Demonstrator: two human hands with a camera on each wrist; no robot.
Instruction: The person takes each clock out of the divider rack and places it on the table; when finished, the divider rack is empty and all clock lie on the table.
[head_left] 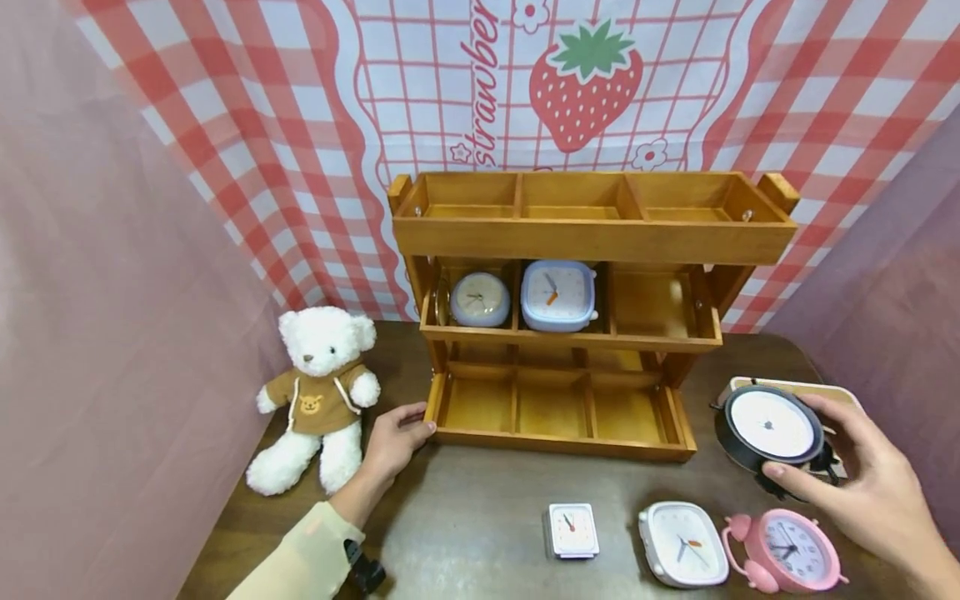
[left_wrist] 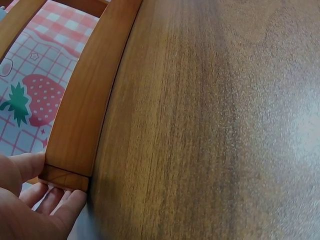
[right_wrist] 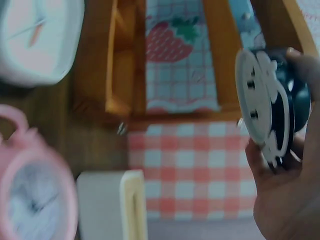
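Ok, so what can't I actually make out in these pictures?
Head view: part of the pale box, hidden by the black clock and right grip.
Head view: the black clock's time; its dial details are too small.
Right wrist view: the pink clock's numerals, blurred.
Right wrist view: part of the white clock, cut off by the left edge.
Left wrist view: much of the wooden shelf, cut off by the top edge.

Middle: shelf [head_left: 592, 240], smooth shiny wood. 12 o'clock: curtain [head_left: 585, 96], dull cloth. 8 o'clock: teddy [head_left: 322, 350], fluffy; shirt [head_left: 313, 407], matt cloth. 6 o'clock: table [head_left: 465, 508], shiny wood look, tiny bumps. 4 o'clock: black clock [head_left: 770, 427], shiny, smooth; pink clock [head_left: 795, 550], smooth plastic look.
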